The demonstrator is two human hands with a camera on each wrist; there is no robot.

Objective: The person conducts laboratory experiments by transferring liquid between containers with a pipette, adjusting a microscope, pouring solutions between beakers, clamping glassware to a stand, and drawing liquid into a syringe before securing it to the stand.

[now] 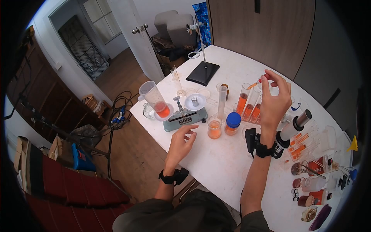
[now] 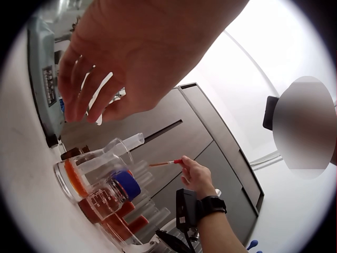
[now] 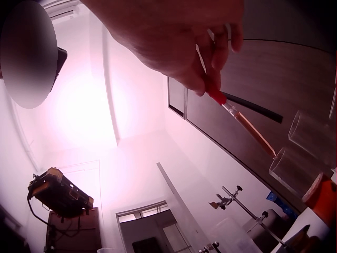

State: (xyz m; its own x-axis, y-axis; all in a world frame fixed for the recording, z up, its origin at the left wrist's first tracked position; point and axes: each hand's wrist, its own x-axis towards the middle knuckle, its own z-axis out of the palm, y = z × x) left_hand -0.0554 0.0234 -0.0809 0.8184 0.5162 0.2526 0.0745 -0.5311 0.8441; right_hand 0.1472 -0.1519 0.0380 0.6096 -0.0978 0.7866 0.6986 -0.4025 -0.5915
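My right hand [image 1: 278, 96] pinches the red rubber bulb of a glass dropper [image 3: 254, 132]. Orange liquid fills much of its glass stem, which slants down to the mouth of a test tube [image 3: 295, 171]. Several tall test tubes [image 1: 242, 103] with orange-red liquid stand together below that hand. My left hand [image 1: 181, 142] hovers with loosely bent fingers and holds nothing, just in front of a teal balance scale [image 1: 185, 120]. Between the hands are a small beaker [image 1: 214, 131] of orange liquid and a blue-capped bottle [image 1: 232, 123]. A pale plastic cylinder [image 1: 222, 98] rises behind the beaker.
A plastic jug [image 1: 150, 92] with red liquid sits on the left pan, a metal weight [image 1: 195, 101] on the right one. Behind is a retort stand [image 1: 203, 71]. Rightward are a black-and-silver upright instrument [image 1: 291, 129], orange-filled tubes [image 1: 298, 147] and several jars [image 1: 307, 201].
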